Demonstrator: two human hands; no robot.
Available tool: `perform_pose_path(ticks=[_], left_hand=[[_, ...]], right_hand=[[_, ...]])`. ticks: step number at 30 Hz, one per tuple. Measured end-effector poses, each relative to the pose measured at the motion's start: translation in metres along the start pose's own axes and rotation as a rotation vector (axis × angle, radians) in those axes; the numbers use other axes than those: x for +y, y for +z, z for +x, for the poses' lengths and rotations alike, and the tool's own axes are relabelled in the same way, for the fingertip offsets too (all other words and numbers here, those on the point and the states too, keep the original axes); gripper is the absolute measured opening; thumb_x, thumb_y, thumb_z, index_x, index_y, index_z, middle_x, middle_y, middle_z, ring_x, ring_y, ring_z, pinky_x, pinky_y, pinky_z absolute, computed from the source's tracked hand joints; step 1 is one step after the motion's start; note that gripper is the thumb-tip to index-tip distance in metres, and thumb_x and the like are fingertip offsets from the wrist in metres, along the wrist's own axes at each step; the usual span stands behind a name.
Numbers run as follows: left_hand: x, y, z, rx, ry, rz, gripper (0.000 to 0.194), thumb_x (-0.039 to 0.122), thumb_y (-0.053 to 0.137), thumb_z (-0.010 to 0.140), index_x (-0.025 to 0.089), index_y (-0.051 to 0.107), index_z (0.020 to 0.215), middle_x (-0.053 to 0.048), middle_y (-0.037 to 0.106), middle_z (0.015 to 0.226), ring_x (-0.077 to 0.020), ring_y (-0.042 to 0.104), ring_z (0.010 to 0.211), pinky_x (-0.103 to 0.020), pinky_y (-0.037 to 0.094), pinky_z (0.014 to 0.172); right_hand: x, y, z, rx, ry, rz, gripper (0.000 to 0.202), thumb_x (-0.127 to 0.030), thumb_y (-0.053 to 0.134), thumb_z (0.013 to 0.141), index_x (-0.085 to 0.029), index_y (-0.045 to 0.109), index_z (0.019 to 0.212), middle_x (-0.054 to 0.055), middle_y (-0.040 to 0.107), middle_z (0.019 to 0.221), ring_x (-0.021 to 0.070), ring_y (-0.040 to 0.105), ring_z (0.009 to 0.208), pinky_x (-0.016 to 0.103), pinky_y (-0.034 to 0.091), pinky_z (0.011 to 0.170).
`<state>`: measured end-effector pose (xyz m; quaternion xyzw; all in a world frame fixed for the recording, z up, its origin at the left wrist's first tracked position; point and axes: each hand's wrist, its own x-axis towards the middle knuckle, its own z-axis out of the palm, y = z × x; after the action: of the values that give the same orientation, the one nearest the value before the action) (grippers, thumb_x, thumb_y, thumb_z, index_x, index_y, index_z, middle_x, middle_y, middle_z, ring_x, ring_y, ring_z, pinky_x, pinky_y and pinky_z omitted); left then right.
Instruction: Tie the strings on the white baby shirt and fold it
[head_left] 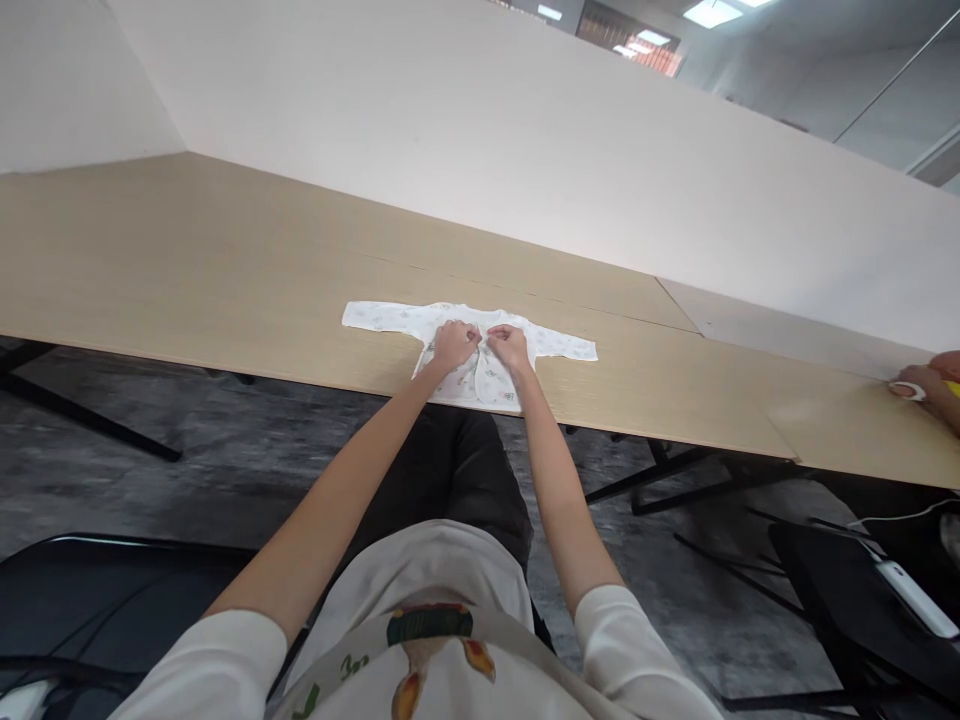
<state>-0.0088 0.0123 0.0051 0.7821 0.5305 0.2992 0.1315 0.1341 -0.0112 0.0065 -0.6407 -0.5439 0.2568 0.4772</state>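
A small white baby shirt (495, 385) with a faint print lies spread on the table, its sleeves stretched out to both sides. Its lower hem reaches the table's front edge. My left hand (454, 345) is closed in a pinch at the shirt's front opening, near the middle of the chest. Just across from it, my right hand (510, 346) pinches the other side of the opening, with a narrow gap between the two hands. Any fastener under the fingertips is too small to make out.
The long wooden table (225, 260) runs left and right, backed by a white partition (450, 130). At the far right edge another person's hand (934, 388) holds a white object. A black chair (112, 590) stands lower left, and a black seat with a white device (915, 595) lower right.
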Motion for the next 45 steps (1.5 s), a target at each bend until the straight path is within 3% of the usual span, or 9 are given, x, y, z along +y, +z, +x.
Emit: perform_pose_path(ticks=[10,16,23,34,40,45], left_hand=[[0.0038,-0.0014,-0.0029,-0.020,-0.021,0.085,0.028,0.020,0.053,0.082,0.022,0.079,0.093,-0.013,0.073,0.103,-0.0332,0.058,0.110,-0.047,0.038,0.097],[0.0003,0.0020,-0.0010,-0.017,0.010,0.092,0.026,0.031,0.057,0.082,0.020,0.078,0.092,-0.015,0.072,0.101,-0.0346,0.058,0.109,-0.047,0.037,0.095],[0.0009,0.0001,-0.0019,-0.050,0.021,0.036,0.023,0.030,0.059,0.081,0.021,0.078,0.090,-0.011,0.074,0.100,-0.0332,0.059,0.111,-0.048,0.035,0.099],[0.0013,-0.0017,-0.0002,-0.021,-0.046,-0.060,0.022,0.028,0.058,0.082,0.023,0.078,0.089,-0.007,0.076,0.098,-0.0293,0.060,0.109,-0.045,0.036,0.102],[0.0014,-0.0015,-0.0001,-0.042,-0.035,-0.038,0.025,0.029,0.053,0.085,0.020,0.077,0.089,-0.008,0.076,0.101,-0.0276,0.060,0.109,-0.043,0.035,0.101],[-0.0006,0.0011,0.0009,-0.034,-0.029,-0.034,0.027,0.029,0.050,0.087,0.021,0.076,0.092,-0.008,0.075,0.105,-0.0277,0.059,0.111,-0.043,0.034,0.102]], right_hand=[[0.0070,0.0024,-0.0004,-0.055,-0.127,-0.139,0.011,-0.022,0.061,0.070,-0.019,0.071,0.068,0.003,0.072,0.075,0.0181,0.065,0.075,0.031,0.051,0.079],[0.0047,0.0021,-0.0021,-0.044,-0.156,-0.152,0.035,-0.049,0.067,0.078,-0.018,0.068,0.063,0.004,0.068,0.067,0.0165,0.061,0.069,0.028,0.047,0.071],[0.0050,0.0032,0.0004,-0.025,-0.139,-0.180,0.018,-0.027,0.058,0.075,-0.018,0.066,0.061,0.002,0.066,0.065,0.0161,0.060,0.068,0.028,0.046,0.072],[0.0036,0.0025,-0.0005,-0.033,-0.061,-0.034,0.021,-0.027,0.051,0.072,-0.017,0.067,0.063,-0.001,0.062,0.061,0.0153,0.058,0.065,0.025,0.045,0.066],[0.0056,0.0016,-0.0005,-0.072,-0.117,-0.023,0.016,-0.026,0.058,0.069,-0.018,0.071,0.073,0.004,0.073,0.078,0.0176,0.065,0.077,0.029,0.051,0.076],[0.0070,0.0007,0.0000,-0.087,-0.150,-0.024,0.017,-0.029,0.060,0.071,-0.017,0.071,0.076,0.005,0.073,0.080,0.0178,0.065,0.076,0.030,0.052,0.077]])
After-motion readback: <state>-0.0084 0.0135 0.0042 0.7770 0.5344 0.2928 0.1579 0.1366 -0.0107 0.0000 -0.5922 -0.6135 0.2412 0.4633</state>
